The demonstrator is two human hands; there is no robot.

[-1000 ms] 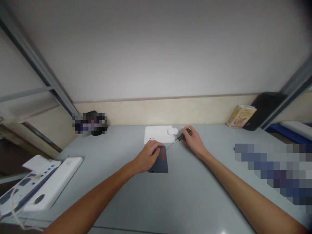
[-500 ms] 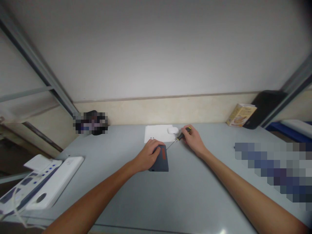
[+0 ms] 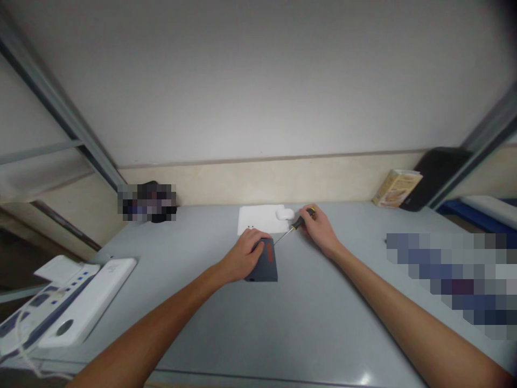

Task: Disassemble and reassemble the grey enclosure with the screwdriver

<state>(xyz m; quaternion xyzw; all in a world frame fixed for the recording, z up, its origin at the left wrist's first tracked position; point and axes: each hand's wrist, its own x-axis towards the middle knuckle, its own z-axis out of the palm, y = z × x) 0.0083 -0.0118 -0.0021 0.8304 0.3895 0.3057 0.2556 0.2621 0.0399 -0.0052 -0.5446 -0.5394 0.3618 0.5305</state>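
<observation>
Two hands work mid-frame: left hand (image 3: pixel 242 256) with fingers clamped on a dark box (image 3: pixel 268 270), right hand (image 3: pixel 319 229) with fingers round a screwdriver (image 3: pixel 298 222), tip by the box's right edge. Working that edge seems the step; next needs holding steady.
</observation>
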